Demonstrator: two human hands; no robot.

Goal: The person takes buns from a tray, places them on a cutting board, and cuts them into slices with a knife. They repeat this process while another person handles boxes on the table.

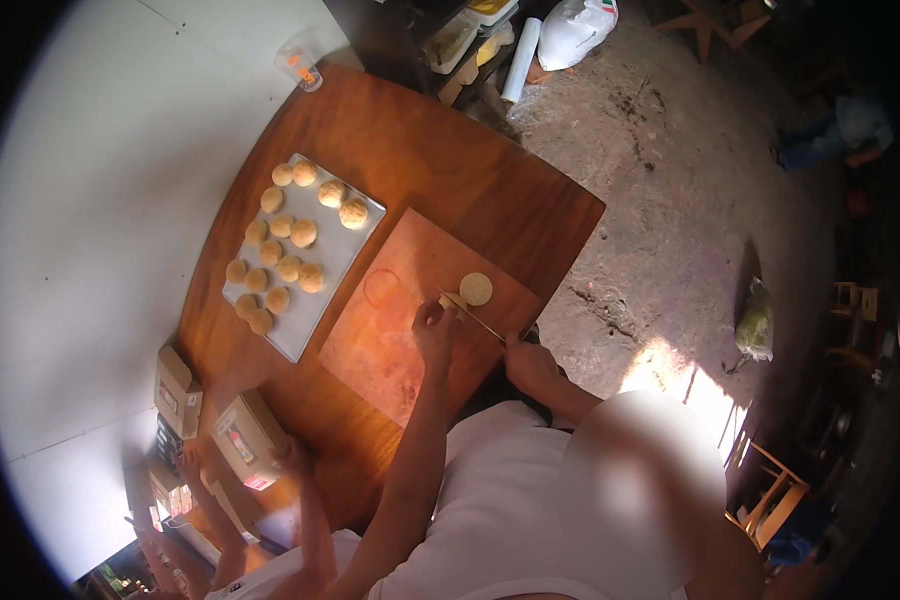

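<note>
Left hand (pixel 433 325) pinches a small pale dough piece (pixel 454 300) on the cutting board (pixel 390 350), fingers closed on it. Right hand (pixel 528 362) grips a knife (pixel 473 318), blade angled onto the piece. Just beside it lies a flat round dough disc (pixel 476 288), pale yellow. Tray (pixel 345 250) of dough balls further left.

Left hand (pixel 434 330): forearm extended forward, fingers curled downward. Right hand (pixel 526 362): closed in a grip, wrist bent inward.
</note>
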